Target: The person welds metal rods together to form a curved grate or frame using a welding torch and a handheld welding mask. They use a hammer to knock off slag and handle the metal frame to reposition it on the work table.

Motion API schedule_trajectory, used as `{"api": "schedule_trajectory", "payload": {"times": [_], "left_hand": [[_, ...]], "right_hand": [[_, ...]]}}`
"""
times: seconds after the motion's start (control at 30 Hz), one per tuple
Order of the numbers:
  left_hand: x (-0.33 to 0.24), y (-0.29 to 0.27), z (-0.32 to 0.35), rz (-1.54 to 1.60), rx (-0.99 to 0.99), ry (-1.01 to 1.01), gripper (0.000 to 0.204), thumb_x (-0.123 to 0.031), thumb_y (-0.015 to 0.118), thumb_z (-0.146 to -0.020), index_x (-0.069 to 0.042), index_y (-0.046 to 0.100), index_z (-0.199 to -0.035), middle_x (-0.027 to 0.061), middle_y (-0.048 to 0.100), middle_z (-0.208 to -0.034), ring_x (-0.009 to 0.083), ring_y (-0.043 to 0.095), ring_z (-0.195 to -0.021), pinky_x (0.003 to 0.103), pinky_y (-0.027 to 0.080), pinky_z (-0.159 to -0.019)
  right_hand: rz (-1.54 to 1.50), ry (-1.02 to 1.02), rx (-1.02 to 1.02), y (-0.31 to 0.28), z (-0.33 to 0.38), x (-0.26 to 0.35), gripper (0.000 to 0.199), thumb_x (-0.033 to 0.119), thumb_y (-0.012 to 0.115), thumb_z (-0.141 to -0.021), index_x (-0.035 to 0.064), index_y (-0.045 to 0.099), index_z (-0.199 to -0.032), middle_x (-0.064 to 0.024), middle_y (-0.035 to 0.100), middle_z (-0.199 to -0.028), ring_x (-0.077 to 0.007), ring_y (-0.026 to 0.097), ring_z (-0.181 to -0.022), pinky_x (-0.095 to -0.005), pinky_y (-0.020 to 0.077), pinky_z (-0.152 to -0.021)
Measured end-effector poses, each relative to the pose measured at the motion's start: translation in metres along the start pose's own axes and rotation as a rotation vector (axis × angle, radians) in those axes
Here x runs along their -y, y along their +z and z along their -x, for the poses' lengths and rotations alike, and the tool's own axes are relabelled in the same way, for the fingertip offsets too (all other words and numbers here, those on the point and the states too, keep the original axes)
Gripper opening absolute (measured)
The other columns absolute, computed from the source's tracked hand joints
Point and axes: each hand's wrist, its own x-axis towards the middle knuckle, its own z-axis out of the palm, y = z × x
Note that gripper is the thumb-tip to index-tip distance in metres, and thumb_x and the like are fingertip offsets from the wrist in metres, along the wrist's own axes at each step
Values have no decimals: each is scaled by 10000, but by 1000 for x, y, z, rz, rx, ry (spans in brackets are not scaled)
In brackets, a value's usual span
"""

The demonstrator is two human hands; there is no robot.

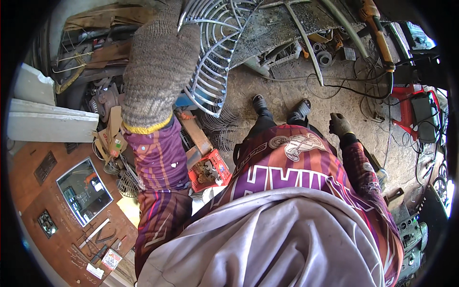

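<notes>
My left hand (161, 60), in a thick grey-brown knitted glove with a yellow cuff, is raised close at the upper left. Its fingers close on the edge of a metal wire grille (212, 64) with curved bars and straight ribs, like part of a fan guard. The grille's upper end runs out of the picture. My right hand (340, 125), in a dark glove, hangs at my right side over the floor. Its fingers are loosely bent and a little apart, with nothing visible in them.
A worktable (267, 36) stands ahead, with metal rods and an orange angle grinder (375, 28) at its right. Cables cross the concrete floor (282, 88). A red crate (210, 172) of small parts and wire guards (222, 126) lie left. Hand tools rest on a brown board (71, 201).
</notes>
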Motion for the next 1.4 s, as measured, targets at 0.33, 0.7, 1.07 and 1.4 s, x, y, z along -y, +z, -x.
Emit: {"api": "schedule_trajectory", "payload": {"times": [0.33, 0.7, 1.07, 1.4], "left_hand": [[-14, 6, 12, -137, -218, 329, 306, -28, 626, -816, -46, 613, -1122, 214, 530, -1348, 366, 614, -1152, 421, 543, -947], [-19, 6, 36, 167, -225, 19, 378, -112, 612, -903, -6, 578, -1264, 186, 594, -1266, 351, 685, -965, 410, 567, -818], [-13, 37, 53, 924, -447, -359, 433, -158, 653, -936, -30, 553, -1337, 129, 688, -1152, 238, 686, -916, 350, 534, -812], [17, 67, 54, 1178, -387, -336, 432, -134, 582, -968, 43, 528, -1359, 142, 503, -1456, 224, 444, -1358, 337, 371, -1090]], "right_hand": [[-29, 102, 18, -5, -4, -36, 378, 365, 579, -968, 31, 543, -1142, -67, 546, -730, -204, 546, -530, -371, 458, -438], [57, 80, 34, -26, -9, -45, 364, 361, 568, -970, 42, 535, -1143, -54, 528, -691, -196, 527, -513, -370, 445, -428], [2, 49, -53, -10, 3, -27, 371, 348, 565, -969, 43, 531, -1179, -53, 521, -699, -199, 522, -518, -381, 454, -442], [104, -251, -614, 27, 106, 19, 266, 296, 569, -976, 55, 681, -965, -34, 601, -664, -156, 567, -528, -315, 471, -461]]}}
